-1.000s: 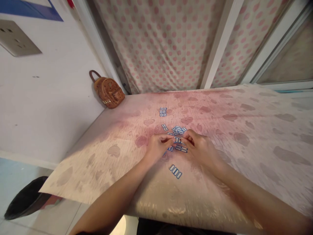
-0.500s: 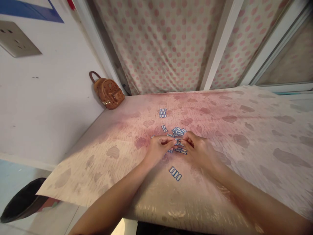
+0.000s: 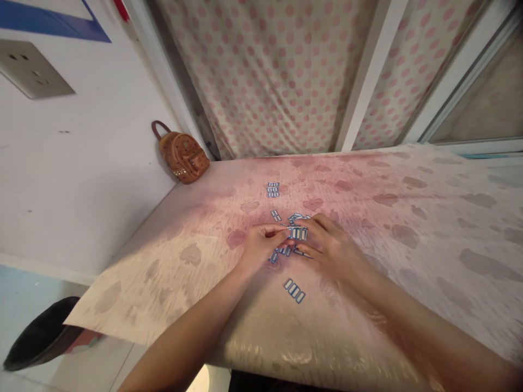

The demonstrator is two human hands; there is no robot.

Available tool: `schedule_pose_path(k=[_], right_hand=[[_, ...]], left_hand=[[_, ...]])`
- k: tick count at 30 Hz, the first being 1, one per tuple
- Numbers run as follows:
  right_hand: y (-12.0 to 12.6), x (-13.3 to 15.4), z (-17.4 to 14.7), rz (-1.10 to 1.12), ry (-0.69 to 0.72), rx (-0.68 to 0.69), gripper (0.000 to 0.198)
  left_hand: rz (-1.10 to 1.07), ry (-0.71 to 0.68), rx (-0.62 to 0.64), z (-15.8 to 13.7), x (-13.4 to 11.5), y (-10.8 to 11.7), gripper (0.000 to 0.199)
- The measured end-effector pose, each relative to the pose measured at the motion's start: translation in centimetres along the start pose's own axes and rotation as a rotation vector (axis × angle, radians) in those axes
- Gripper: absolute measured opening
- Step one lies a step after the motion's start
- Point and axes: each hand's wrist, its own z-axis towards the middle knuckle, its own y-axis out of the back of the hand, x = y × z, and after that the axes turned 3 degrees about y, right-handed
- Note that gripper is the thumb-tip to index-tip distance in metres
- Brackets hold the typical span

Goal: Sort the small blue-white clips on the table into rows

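Note:
Between the thumb and fingers of my left hand [image 3: 261, 245] is a small flat piece with white rectangles edged in blue [image 3: 299, 233]. My right hand [image 3: 337, 242] is just to its right, fingers apart and curved around the piece's right side, with nothing gripped. Similar blue-and-white pieces [image 3: 297, 218] lie heaped just beyond the hands, partly covered by my right fingers. More pieces [image 3: 273, 256] lie under and between the hands. A single strip [image 3: 295, 291] rests nearer to me, and a small piece [image 3: 276, 215] is up and to the left.
Farther back on the patterned tablecloth [image 3: 196, 288] lies a neat block of pieces [image 3: 273, 189]. A small brown backpack [image 3: 186, 158] leans against the wall at the back left. A polka-dot curtain [image 3: 278, 81] hangs behind the table; a black bin [image 3: 41, 332] stands on the floor at left.
My right hand has let go of the piece and spread its fingers, moving slightly right. My left hand keeps hold of it, and more of its face now shows.

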Motion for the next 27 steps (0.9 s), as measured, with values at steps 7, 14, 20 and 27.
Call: schedule_pose_path(k=[7,14,20,27], right_hand=[[0.1,-0.4,0.1,0.008,0.023,-0.006,0.025],[0.3,0.1,0.2,0.053,-0.03,-0.033,0.026],[1.2,1.4,0.4,0.183,-0.067,0.101,0.008],[0.7,3.8,-0.8,0.356,0.17,0.602,0.015]], left_hand=[[0.001,0.035,0.037,-0.1,-0.3,0.0,0.018],[-0.014,0.041,0.026,0.0,-0.3,0.0,0.015],[-0.056,-0.033,-0.131,0.8,0.0,1.0,0.019],[-0.08,-0.077,-0.158,1.4,0.3,1.5,0.023]])
